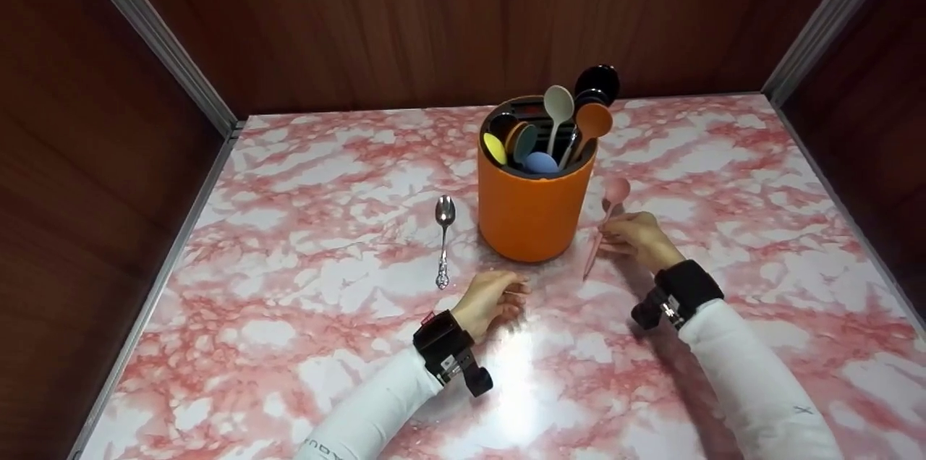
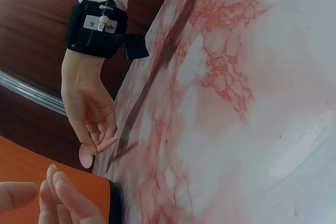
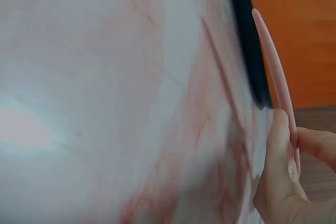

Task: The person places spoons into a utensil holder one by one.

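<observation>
My right hand (image 1: pixel 644 239) pinches a pink spoon (image 1: pixel 617 192) by its handle, just right of the orange utensil holder (image 1: pixel 530 218). The spoon's bowl points away from me and its handle end towards me. In the right wrist view, thumb and finger close on the spoon handle (image 3: pixel 277 69), with its shadow on the tabletop beside it. My left hand (image 1: pixel 486 303) is low over the table in front of the holder, its fingers loosely bent and holding nothing. In the left wrist view those fingers (image 2: pixel 68 198) overlap the holder's orange side.
Several spoons stand in the holder, among them a cream spoon (image 1: pixel 558 104), an orange spoon (image 1: pixel 594 120) and a black utensil (image 1: pixel 597 82). A metal spoon (image 1: pixel 443 236) lies left of the holder on the pink marbled table (image 1: pixel 289 286). Dark wood panels (image 1: pixel 434 19) enclose the table.
</observation>
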`<state>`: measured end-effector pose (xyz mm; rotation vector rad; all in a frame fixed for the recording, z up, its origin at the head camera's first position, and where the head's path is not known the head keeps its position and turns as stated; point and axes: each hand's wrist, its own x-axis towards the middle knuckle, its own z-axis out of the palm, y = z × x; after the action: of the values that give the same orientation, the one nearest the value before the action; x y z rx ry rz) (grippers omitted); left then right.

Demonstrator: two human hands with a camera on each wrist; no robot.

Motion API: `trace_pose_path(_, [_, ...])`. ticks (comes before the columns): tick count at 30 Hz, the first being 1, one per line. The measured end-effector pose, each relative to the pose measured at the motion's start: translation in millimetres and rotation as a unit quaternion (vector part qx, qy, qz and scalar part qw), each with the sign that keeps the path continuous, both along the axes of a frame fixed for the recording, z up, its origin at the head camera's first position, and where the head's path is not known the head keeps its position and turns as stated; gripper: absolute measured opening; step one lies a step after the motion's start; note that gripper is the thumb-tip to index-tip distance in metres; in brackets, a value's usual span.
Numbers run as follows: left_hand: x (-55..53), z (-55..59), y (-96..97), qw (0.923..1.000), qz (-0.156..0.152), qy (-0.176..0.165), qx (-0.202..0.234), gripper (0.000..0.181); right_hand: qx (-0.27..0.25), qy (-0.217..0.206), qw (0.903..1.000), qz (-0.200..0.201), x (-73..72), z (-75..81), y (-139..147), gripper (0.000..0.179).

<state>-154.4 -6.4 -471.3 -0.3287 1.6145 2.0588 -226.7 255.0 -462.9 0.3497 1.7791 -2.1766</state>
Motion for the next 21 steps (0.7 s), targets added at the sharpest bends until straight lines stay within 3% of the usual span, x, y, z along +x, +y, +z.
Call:
trace_pose_path(11, [-4.2, -1.3, 8.6, 1.0000, -0.004, 0.007, 0.003, 0.025, -0.048, 0.014, 0.9981, 0.037, 19.3, 3.9, -1.9, 0.030])
trace_pose_path(16, [-4.9, -1.0, 13.1, 1.0000, -0.004, 0.007, 0.003, 0.024, -0.044, 0.033, 0.9966, 0.061, 27.3, 5.9, -3.9, 0.027])
trace_pose_path(21, [-4.0, -1.2, 17.5, 0.9998, -0.013, 0.015, 0.006, 0.025, -0.032, 0.017, 0.9975, 0.061, 33.5, 10.5, -11.0, 0.024])
